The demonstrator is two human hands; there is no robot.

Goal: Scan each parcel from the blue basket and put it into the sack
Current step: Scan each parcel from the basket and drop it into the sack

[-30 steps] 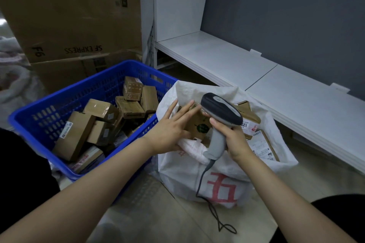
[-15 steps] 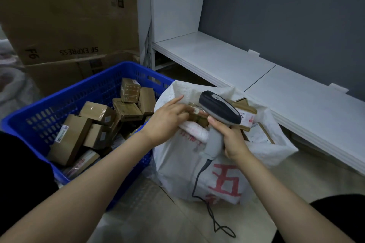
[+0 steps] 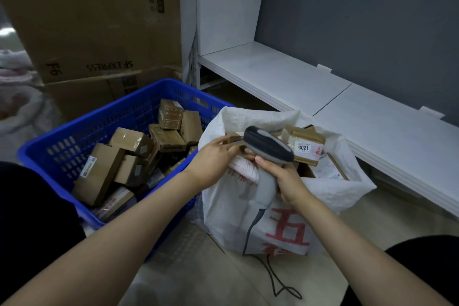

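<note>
One blue basket (image 3: 82,131) is holding about ten parcels (image 3: 99,171), and one sack (image 3: 223,218) is showing three more. One scanner (image 3: 268,146) is being held above it. Two big cartons (image 3: 99,20) are standing behind.

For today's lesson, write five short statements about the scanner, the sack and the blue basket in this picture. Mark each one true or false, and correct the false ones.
1. The right hand grips the scanner. True.
2. The basket is red. False: it is blue.
3. The sack stands to the right of the basket. True.
4. The sack is empty. False: it holds parcels, one of them labelled 1205.
5. The left hand rests inside the basket. False: it holds a parcel at the sack's mouth.
</note>
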